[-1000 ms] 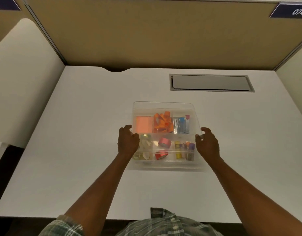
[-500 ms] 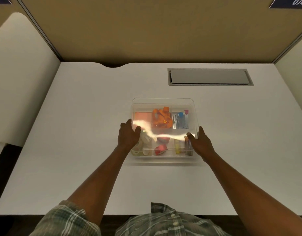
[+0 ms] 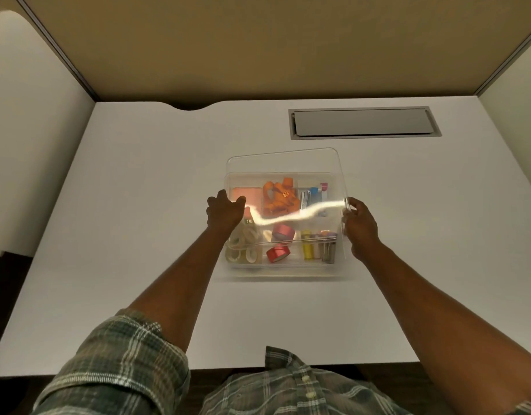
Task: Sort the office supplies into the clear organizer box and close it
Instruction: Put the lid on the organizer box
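Gripping clear lid (image 3: 283, 162) by sides: left hand (image 3: 225, 213), right hand (image 3: 360, 226); organizer box (image 3: 285, 269) beneath, grey hatch (image 3: 363, 122) behind.

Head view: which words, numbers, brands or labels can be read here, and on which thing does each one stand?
No text in this view can be read.
The small sticker on the orange supplies: too small to read.
The blue and silver packets in the organizer box: any print is blurred.
The clear lid: only glare, no print seen.
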Action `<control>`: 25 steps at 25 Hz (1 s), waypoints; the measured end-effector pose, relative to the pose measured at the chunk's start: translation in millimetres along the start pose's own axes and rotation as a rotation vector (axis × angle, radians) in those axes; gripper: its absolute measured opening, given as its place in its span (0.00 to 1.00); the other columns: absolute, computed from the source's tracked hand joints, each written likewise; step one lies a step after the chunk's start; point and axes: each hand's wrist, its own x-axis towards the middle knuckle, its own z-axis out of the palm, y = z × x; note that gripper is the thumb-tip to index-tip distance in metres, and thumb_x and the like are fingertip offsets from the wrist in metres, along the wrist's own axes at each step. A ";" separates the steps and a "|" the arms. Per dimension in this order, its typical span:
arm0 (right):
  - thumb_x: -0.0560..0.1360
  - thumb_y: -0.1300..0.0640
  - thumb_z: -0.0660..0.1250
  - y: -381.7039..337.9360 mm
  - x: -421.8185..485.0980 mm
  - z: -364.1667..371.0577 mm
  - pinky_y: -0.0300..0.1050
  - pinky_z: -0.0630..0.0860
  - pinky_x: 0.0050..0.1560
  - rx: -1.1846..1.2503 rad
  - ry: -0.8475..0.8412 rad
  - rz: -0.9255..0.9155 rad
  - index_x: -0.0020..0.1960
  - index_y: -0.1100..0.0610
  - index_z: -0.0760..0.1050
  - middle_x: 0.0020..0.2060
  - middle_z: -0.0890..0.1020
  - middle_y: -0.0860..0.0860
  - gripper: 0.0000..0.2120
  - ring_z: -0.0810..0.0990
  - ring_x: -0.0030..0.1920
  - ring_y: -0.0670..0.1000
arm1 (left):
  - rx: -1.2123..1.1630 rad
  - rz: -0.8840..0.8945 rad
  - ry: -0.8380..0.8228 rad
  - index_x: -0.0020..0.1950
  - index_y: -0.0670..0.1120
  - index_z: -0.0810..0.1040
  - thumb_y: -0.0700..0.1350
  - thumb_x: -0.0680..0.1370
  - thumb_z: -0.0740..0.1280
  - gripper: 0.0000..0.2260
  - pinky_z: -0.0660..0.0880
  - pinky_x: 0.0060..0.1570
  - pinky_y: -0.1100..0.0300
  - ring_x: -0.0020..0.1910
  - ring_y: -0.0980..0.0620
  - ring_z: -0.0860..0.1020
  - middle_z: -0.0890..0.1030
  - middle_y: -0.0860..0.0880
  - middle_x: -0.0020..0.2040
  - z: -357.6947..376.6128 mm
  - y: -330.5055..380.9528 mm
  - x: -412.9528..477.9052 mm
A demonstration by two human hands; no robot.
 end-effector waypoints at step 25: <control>0.82 0.60 0.57 47.5 -41.0 -3.0 0.54 0.72 0.68 -0.332 -0.014 -0.046 0.74 0.53 0.69 0.64 0.79 0.58 0.21 0.77 0.64 0.59 | -0.023 0.166 0.225 0.69 0.40 0.67 0.41 0.79 0.63 0.18 0.72 0.60 0.46 0.62 0.36 0.74 0.74 0.36 0.64 16.6 -43.8 -16.3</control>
